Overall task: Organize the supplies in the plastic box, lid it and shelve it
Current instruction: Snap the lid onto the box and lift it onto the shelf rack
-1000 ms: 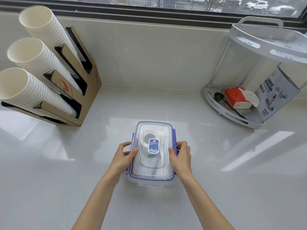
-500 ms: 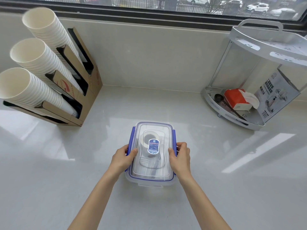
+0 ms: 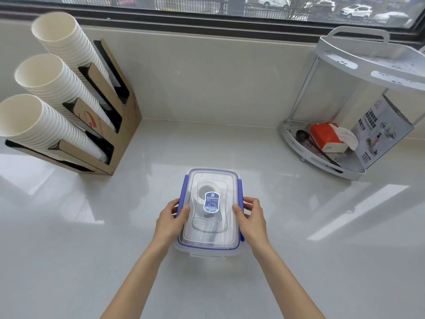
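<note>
A clear plastic box [image 3: 209,246] with a blue-trimmed lid [image 3: 210,178] sits on the pale counter in front of me. The lid is on and carries a small blue label. Through it I see a roll of tape and some dark items, blurred. My left hand [image 3: 171,218] grips the box's left side, thumb on the lid, fingers over the blue side clip. My right hand [image 3: 250,217] grips the right side the same way. The white two-tier corner shelf [image 3: 322,157] stands at the right against the wall.
A cardboard holder [image 3: 115,125] with three long stacks of white paper cups stands at the left. The shelf's lower tier holds a red tissue pack [image 3: 326,137], a dark spoon and a printed box [image 3: 379,132]. A window runs along the back.
Both hands have stayed on the box's sides, with fingers shifting slightly outward over the blue clips. The box has not visibly moved on the counter.
</note>
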`<action>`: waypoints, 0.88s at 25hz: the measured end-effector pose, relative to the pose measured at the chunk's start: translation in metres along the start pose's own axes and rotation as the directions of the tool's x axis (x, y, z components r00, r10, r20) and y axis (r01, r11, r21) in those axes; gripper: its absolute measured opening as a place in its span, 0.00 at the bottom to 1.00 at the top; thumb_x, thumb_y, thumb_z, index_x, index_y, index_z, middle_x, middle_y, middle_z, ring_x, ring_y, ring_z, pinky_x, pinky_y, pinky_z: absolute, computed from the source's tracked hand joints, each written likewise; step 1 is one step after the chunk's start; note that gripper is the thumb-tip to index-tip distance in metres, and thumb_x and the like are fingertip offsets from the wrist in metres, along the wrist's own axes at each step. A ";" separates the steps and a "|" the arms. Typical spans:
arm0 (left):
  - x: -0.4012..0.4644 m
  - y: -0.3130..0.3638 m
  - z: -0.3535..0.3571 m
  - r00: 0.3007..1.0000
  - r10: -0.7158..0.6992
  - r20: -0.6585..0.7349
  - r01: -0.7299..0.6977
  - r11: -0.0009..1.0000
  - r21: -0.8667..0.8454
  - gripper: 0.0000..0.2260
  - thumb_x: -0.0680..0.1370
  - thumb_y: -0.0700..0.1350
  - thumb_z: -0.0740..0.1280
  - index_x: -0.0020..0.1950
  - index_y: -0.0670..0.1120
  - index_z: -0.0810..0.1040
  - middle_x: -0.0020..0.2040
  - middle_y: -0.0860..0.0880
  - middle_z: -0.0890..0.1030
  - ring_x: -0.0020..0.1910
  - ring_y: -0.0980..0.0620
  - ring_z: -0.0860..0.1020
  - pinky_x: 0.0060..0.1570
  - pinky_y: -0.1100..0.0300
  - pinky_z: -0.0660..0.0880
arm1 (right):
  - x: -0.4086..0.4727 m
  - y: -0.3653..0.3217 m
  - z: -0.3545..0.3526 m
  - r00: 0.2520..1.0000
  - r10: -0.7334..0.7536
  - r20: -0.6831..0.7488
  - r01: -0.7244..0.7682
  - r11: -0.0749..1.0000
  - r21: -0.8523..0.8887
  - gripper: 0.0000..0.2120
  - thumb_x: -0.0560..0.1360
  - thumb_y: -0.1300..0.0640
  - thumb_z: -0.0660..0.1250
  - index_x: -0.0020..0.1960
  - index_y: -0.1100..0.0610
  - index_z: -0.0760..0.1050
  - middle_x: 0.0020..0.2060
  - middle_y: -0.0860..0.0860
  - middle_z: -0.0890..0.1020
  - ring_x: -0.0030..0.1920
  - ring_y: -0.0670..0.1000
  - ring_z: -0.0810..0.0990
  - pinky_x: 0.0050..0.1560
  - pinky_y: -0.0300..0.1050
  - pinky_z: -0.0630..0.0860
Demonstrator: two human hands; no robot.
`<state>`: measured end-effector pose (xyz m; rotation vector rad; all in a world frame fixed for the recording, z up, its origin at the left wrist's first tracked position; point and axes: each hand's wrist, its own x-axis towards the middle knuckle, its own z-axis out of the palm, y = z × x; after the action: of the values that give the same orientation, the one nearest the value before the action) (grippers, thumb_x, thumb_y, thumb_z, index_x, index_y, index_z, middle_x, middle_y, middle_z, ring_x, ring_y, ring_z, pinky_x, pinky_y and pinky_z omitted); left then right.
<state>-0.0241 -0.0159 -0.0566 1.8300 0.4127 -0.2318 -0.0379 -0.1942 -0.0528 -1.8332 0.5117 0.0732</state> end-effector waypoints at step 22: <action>-0.024 0.066 0.053 0.980 -0.019 0.196 0.074 0.957 -0.281 0.19 0.72 0.46 0.69 0.59 0.44 0.67 0.51 0.46 0.77 0.45 0.50 0.78 0.35 0.58 0.76 | 0.012 -0.016 -0.117 0.994 -0.080 0.080 0.074 0.994 0.078 0.15 0.71 0.55 0.68 0.58 0.51 0.76 0.45 0.55 0.83 0.46 0.54 0.81 0.47 0.43 0.77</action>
<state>-0.0171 -0.0866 -0.0053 1.4986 0.3357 -0.3589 -0.0453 -0.3021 -0.0044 -1.7667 0.3808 0.0762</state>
